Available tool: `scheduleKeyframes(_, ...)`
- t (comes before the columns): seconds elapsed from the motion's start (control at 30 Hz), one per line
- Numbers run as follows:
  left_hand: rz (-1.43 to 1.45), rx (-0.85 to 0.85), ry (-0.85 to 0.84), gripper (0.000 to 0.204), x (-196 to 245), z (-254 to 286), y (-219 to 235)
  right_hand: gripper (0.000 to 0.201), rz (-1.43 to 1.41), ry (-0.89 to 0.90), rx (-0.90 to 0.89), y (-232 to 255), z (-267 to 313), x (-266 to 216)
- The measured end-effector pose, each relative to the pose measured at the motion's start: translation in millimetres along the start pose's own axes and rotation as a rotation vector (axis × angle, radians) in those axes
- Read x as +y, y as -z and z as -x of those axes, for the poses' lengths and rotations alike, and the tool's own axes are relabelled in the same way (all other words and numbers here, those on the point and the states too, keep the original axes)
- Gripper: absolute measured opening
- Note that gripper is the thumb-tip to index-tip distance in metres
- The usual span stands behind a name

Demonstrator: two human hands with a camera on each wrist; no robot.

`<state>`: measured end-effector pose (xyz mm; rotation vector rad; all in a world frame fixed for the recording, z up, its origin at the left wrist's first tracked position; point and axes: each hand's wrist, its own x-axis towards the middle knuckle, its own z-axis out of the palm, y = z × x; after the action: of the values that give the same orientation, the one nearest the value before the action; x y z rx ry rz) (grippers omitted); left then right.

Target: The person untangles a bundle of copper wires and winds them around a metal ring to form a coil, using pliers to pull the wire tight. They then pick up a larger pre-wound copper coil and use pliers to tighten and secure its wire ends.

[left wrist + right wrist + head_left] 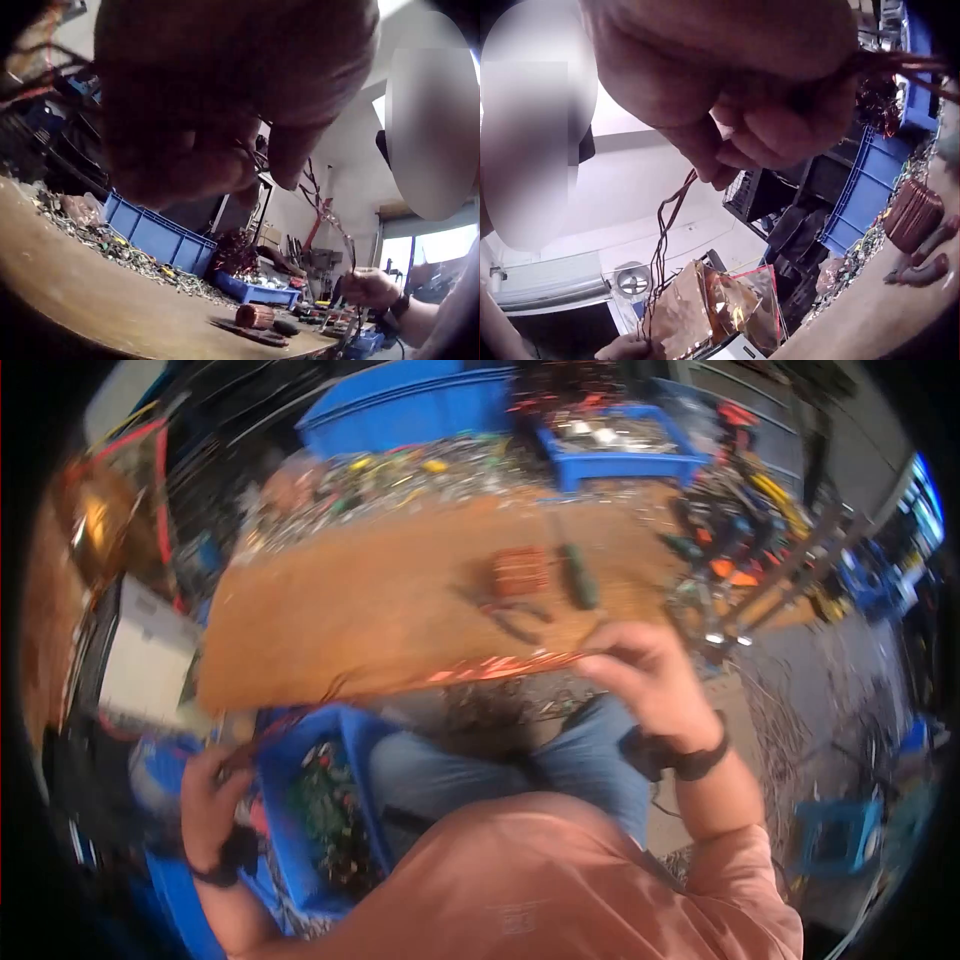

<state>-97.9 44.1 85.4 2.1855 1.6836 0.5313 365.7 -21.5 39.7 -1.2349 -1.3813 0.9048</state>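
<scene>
There is room to reach over the left of the table (pixel 340 605). A coil (pixel 521 571), pliers (pixel 520 624) and green tool (pixel 579 575) block the right; wires (pixel 490 668) cross the front.

The wire bundle (pixel 490 668) runs from the person's left hand (pixel 213 800) across to the right hand (pixel 650 680); on the table (pixel 350 595) beyond it lie pliers (pixel 513 627), a coil (pixel 520 572) just behind them, a screwdriver (pixel 580 578) to the right; a scrap heap (pixel 380 485) spreads along the far edge, a large bin (pixel 410 410) behind it; tools (pixel 745 530) crowd the right end; another bin (pixel 355 745) stands by the left leg, scraps (pixel 325 810) inside
</scene>
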Motion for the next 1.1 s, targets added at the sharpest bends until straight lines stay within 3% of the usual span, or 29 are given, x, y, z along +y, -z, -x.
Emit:
scheduleKeyframes(0.03, 0.143, -0.071, 0.08, 0.014, 28, -7, 9, 0.014, -0.079, 0.002, -0.005, -3, -6, 7)
scheduleKeyframes(0.13, 0.129, 0.058, -0.072, 0.009, 35, -11, 3, 0.017, 0.045, -0.044, -0.06, -7, -12, 3)
scheduleKeyframes(0.23, -0.014, 0.103, -0.263, 0.01, 51, -19, 0, 0.021, 0.249, 0.146, -0.089, -15, -24, 3)
scheduleKeyframes(0.4, -0.038, 0.07, -0.378, 0.013, 81, -31, -11, 0.021, 0.582, 0.249, -0.265, -46, -36, -44)
scheduleKeyframes(0.47, -0.083, 0.19, -0.582, 0.014, 104, -35, -14, 0.02, 0.497, 0.189, -0.306, -56, -36, -63)
scheduleKeyframes(0.5, -0.07, 0.158, -0.564, 0.014, 107, -36, -9, 0.019, 0.453, 0.162, -0.333, -62, -38, -69)
scheduleKeyframes(0.53, -0.05, 0.12, -0.55, 0.014, 109, -38, -4, 0.016, 0.42, 0.272, -0.302, -63, -42, -65)
scheduleKeyframes(0.57, -0.023, 0.074, -0.543, 0.013, 109, -41, 0, 0.011, 0.41, 0.23, -0.317, -61, -43, -71)
scheduleKeyframes(0.63, -0.104, 0.158, -0.48, 0.013, 111, -51, 15, 0.015, 0.293, 0.094, -0.3, -54, -53, -73)
scheduleKeyframes(0.67, -0.145, 0.191, -0.452, 0.013, 111, -58, 21, 0.025, 0.36, 0.119, -0.27, -46, -60, -79)
scheduleKeyframes(0.77, 0.155, -0.017, -0.218, 0.015, 73, -81, 38, 0.032, 0.344, -0.005, -0.311, -26, -78, -98)
scheduleKeyframes(0.87, 0.541, -0.197, -0.091, 0.028, 46, -91, 31, 0.031, 0.361, 0.087, -0.199, -26, -89, -120)
scheduleKeyframes(0.97, 0.678, -0.249, -0.024, 0.036, 53, -93, 2, 0.033, 0.461, 0.103, -0.133, -24, -101, -130)
scheduleKeyframes(1.0, 0.851, -0.232, 0.041, 0.037, 65, -91, -9, 0.035, 0.49, 0.09, -0.126, -22, -106, -133)
scheduleKeyframes(1.1, 1.152, -0.276, 0.071, 0.038, 92, -89, -45, 0.037, 0.361, 0.056, -0.064, -32, -128, -118)
